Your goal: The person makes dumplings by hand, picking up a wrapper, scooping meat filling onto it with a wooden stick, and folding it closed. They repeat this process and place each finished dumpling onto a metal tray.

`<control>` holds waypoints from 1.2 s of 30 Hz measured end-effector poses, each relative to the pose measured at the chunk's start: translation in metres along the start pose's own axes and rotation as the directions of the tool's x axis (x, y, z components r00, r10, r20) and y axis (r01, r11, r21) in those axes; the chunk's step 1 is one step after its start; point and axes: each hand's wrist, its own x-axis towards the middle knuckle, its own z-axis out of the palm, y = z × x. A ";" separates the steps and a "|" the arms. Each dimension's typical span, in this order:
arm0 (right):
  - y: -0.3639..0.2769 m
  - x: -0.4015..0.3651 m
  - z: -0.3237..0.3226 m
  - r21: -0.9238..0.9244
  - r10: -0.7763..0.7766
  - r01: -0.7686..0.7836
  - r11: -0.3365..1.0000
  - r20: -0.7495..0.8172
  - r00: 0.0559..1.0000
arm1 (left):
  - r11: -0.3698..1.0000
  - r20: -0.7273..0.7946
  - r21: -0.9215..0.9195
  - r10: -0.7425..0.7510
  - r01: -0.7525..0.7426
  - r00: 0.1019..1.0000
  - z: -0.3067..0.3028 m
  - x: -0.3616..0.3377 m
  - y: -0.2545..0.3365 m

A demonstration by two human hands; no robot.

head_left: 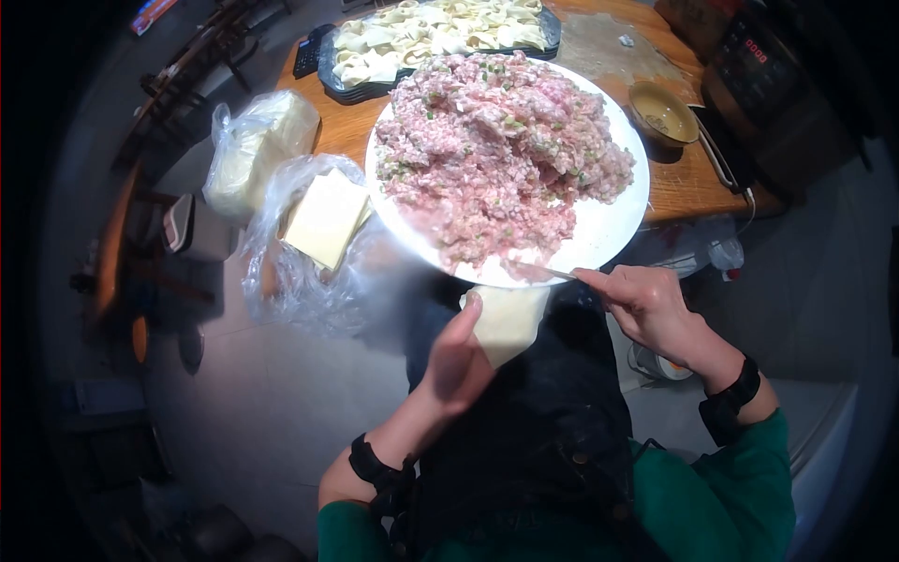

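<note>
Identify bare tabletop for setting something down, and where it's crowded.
Bare wood lies this side of the brown bowl, right of the white plate; a smaller patch lies between plate, dark tray and plastic bags. Crowded: the tray, covered in folded dough.

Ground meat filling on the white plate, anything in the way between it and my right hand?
Nothing visible: the thin utensil in your right hand reaches over the near rim of the white plate to the ground meat filling.

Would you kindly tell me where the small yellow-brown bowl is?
In the head view, the bowl sits on the wooden table, just right of the white plate of minced meat.
</note>
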 end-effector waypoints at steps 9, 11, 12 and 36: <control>-0.027 -0.029 0.028 0.047 -0.064 0.071 0.996 -0.131 0.989 | 0.996 0.065 -0.031 0.085 -0.084 0.994 -0.021 -0.007 -0.007; -0.019 -0.031 0.020 0.154 -0.057 0.085 0.984 -0.177 0.983 | 0.995 -0.002 -0.091 0.050 -0.050 0.999 -0.021 -0.014 -0.002; -0.015 -0.029 0.010 0.173 0.025 0.008 0.985 -0.182 0.983 | 0.995 -0.001 -0.091 0.050 -0.050 0.999 -0.022 -0.015 -0.002; -0.033 0.001 0.011 0.352 -0.030 0.059 0.934 -0.088 0.996 | 0.984 0.029 -0.135 0.119 -0.114 0.992 -0.034 -0.026 0.005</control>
